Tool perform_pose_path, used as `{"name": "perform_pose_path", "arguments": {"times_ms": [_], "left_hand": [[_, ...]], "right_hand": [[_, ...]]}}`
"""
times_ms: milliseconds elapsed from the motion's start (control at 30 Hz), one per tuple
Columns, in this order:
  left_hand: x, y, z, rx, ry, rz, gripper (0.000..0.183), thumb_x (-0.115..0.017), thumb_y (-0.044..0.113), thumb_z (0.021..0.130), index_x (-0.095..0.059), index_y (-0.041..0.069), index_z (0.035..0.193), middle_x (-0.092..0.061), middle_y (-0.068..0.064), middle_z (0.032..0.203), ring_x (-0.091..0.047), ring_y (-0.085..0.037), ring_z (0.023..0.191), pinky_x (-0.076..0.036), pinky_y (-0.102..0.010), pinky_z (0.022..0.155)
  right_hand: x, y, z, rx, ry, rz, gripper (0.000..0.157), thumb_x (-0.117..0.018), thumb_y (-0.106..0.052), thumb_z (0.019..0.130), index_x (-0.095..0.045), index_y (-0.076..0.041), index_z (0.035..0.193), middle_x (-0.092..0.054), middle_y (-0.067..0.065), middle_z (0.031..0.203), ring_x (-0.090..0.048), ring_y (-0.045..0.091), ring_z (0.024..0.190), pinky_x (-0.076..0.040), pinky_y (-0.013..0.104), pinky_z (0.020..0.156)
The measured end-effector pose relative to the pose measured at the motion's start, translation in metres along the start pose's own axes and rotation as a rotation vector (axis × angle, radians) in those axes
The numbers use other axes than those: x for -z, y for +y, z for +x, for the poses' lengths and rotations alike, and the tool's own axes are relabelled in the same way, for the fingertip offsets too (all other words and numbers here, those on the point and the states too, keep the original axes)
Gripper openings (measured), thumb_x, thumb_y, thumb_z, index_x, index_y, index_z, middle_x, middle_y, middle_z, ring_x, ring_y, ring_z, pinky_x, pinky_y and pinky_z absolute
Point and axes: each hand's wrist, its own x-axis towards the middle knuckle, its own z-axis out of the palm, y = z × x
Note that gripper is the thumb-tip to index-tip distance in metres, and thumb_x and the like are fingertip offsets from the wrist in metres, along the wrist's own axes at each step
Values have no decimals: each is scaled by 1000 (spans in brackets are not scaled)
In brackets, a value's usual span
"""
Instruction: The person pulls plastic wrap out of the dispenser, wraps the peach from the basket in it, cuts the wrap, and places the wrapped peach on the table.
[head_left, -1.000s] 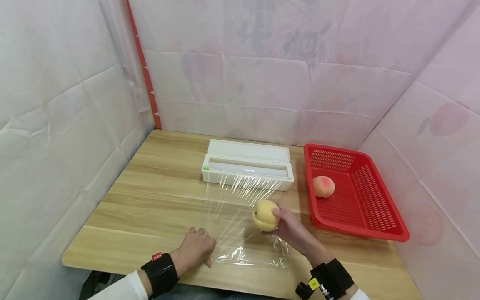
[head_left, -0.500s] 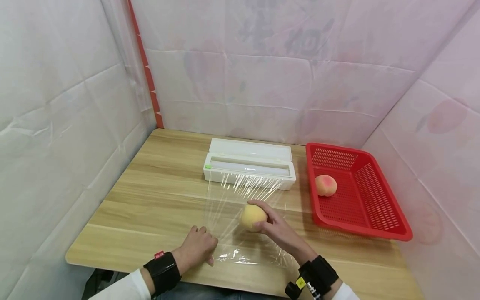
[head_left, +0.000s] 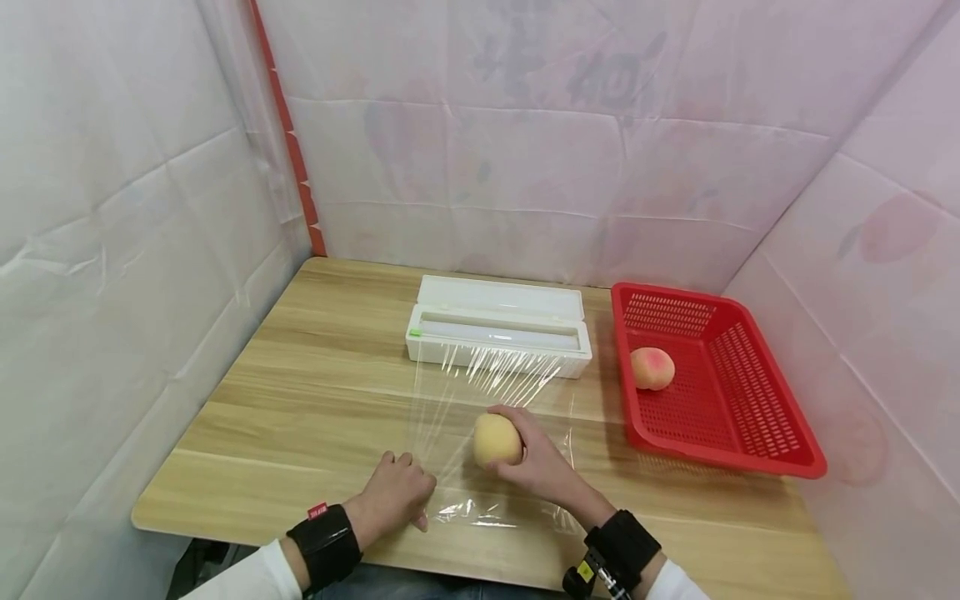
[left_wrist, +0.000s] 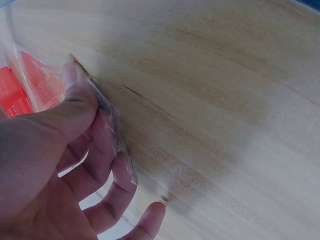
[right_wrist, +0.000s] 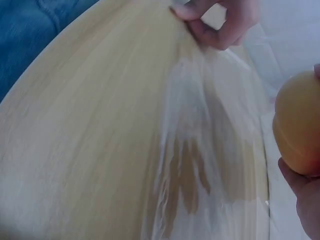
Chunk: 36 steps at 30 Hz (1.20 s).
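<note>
A yellow peach (head_left: 496, 441) is held by my right hand (head_left: 543, 462), fingers at its far side and thumb at its near side, over the sheet of cling film. The clear cling film (head_left: 480, 510) stretches from a white dispenser box (head_left: 498, 357) toward the front of the table. At the film's near left corner my left hand (head_left: 396, 490) pinches its edge; in the left wrist view the thumb (left_wrist: 76, 92) and forefinger press the film between them. The right wrist view shows the peach (right_wrist: 300, 122) at the right edge, apart from the film's near edge.
On the right stands a red plastic basket (head_left: 720, 462) with a second, pinkish peach (head_left: 652, 368) inside. The dispenser's lid (head_left: 501, 295) lies open at the back. Covered walls (head_left: 525, 167) enclose the wooden table (head_left: 285, 400) behind and at both sides.
My right hand has moved left and slightly nearer with the peach, turning it so the dimpled end no longer shows. The left hand keeps its pinch on the film.
</note>
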Motion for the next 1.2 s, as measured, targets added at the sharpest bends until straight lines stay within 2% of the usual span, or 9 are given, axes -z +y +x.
{"name": "perform_pose_path", "arguments": {"times_ms": [233, 500, 667, 767, 967, 1100, 1200], "left_hand": [[2, 1, 1, 10, -24, 4, 43, -75, 57, 47, -57, 22, 64, -67, 3, 73, -52, -16, 68, -38, -34, 62], [1, 2, 1, 10, -37, 8, 44, -75, 57, 48, -62, 21, 69, -68, 2, 74, -52, -16, 68, -38, -34, 62], [-1, 1, 1, 3, -20, 17, 46, -76, 57, 48, -66, 20, 73, -68, 2, 74, -52, -16, 68, -39, -34, 62], [-2, 0, 1, 2, -10, 24, 46, -77, 57, 47, -65, 20, 72, -67, 2, 73, -52, -16, 67, -38, -35, 61], [-1, -1, 1, -11, 0, 5, 45, -78, 56, 48, -62, 20, 69, -68, 1, 74, -52, -17, 67, -38, -35, 61], [0, -4, -2, -23, -4, -47, 44, -80, 54, 51, -60, 20, 69, -66, 2, 74, -52, -17, 69, -38, -35, 62], [1, -7, -4, -42, -17, -98, 43, -81, 53, 56, -56, 20, 69, -63, 3, 73, -50, -16, 70, -38, -36, 64]], "right_hand": [[-1, 8, -2, 85, -45, -92, 79, -87, -32, 74, -47, -16, 140, -52, 4, 138, -58, 23, 116, -53, 35, 89], [-3, 21, -11, 33, -119, -198, 91, -84, -42, 74, -40, -15, 149, -50, 2, 145, -56, 21, 123, -50, 45, 97], [-5, 25, -16, 78, -86, -258, 91, -84, -40, 75, -39, -12, 149, -52, 3, 141, -55, 21, 123, -50, 47, 97], [-6, 27, -18, 95, -79, -284, 92, -85, -39, 75, -38, -13, 150, -48, 3, 144, -52, 23, 128, -48, 49, 101], [-6, 28, -23, 68, -88, -311, 101, -87, -34, 74, -30, -16, 155, -40, 6, 153, -45, 26, 137, -42, 53, 109], [-4, 24, -28, 46, -61, -316, 105, -88, -32, 72, -28, -12, 155, -41, 11, 149, -48, 30, 133, -44, 55, 106], [1, 21, -35, 5, -1, -309, 102, -90, -31, 69, -34, -10, 151, -45, 11, 142, -54, 29, 124, -49, 53, 99]]}}
